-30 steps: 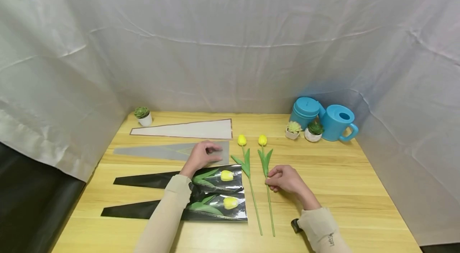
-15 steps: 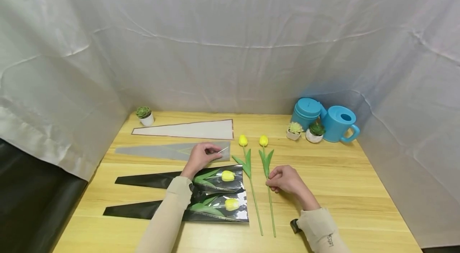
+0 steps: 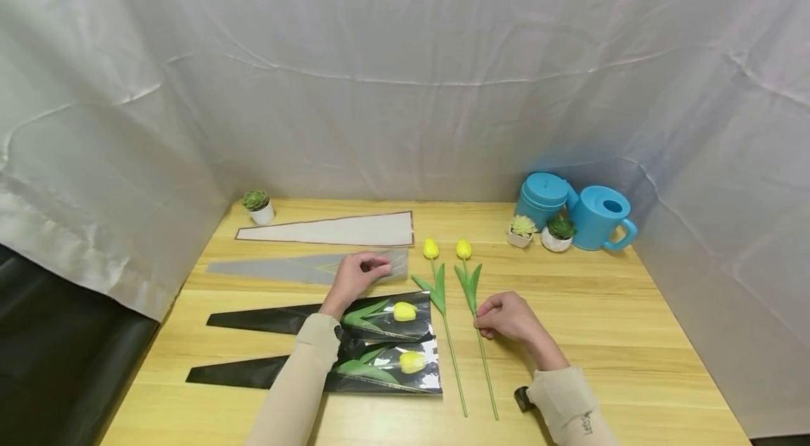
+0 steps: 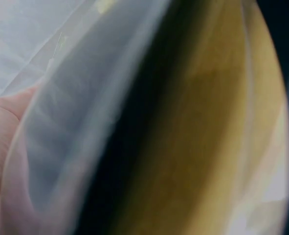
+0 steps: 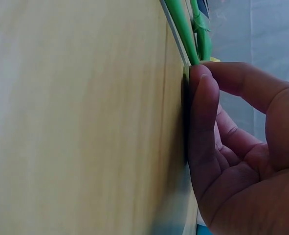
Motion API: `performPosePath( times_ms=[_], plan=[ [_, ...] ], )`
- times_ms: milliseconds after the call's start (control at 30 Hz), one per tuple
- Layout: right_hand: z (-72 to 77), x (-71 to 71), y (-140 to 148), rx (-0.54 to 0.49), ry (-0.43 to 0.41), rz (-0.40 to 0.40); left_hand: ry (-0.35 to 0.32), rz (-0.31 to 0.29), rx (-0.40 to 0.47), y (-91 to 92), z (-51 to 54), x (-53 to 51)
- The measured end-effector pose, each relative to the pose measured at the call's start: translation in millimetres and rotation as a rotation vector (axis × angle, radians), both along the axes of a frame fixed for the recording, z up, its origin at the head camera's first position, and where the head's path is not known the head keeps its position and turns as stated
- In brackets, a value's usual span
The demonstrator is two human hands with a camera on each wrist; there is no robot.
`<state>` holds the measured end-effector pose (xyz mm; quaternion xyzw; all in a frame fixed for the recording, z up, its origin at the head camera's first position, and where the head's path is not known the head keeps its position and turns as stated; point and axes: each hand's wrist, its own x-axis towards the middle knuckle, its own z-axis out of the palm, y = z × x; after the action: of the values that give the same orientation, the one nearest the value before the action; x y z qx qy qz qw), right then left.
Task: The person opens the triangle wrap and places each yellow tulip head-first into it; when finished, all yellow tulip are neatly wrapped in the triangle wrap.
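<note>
My left hand (image 3: pixel 357 278) is over the wide end of a grey see-through flower sleeve (image 3: pixel 272 267), its thumb and fingertips pinching the film. In the left wrist view, a hand (image 4: pixel 2 142) shows at the left edge beside blurred film. My right hand (image 3: pixel 509 316) pinches the green stem of a yellow artificial tulip (image 3: pixel 470 284) just below its leaves; the right wrist view shows the thumb and finger (image 5: pixel 205 93) meeting at that stem. A second yellow tulip (image 3: pixel 438 291) lies to its left. Beneath my left forearm lie two black sleeves (image 3: pixel 266 319), each with a tulip inside.
A white sleeve (image 3: pixel 335 229) with a dark border lies at the back. A small potted succulent (image 3: pixel 258 207) stands at the back left. Two more succulents (image 3: pixel 558 231), a blue lidded canister (image 3: pixel 542 196) and a blue watering can (image 3: pixel 598 217) stand at the back right.
My left thumb and fingers have closed together at the sleeve's film. The right-hand tulip's stem end has swung slightly right, with my right hand still on it.
</note>
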<state>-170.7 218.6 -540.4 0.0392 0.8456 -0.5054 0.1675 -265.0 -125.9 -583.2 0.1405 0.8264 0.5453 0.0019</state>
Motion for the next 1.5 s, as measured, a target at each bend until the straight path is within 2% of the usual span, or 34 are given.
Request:
performPosePath(
  times_ms=[400,933,1133,1333,1500],
  plan=[
    [4.6,2.0,3.1,-0.028,0.000,-0.069,0.001,0.003,0.015,0.5,-0.2,-0.2],
    [21.3,-1.9,10.1,-0.120,0.084,-0.127,-0.001,0.005,0.019,-1.7,1.4,1.0],
    [27.8,-3.7,11.0,-0.164,0.115,-0.154,-0.047,0.030,0.032,-0.2,2.2,0.5],
    [30.9,-6.3,12.8,-0.227,0.123,-0.171,-0.100,0.072,0.055,2.1,7.4,0.3],
    [32.3,-8.0,15.1,-0.269,0.116,-0.202,-0.106,0.080,0.079,5.5,11.2,0.6]
  ],
)
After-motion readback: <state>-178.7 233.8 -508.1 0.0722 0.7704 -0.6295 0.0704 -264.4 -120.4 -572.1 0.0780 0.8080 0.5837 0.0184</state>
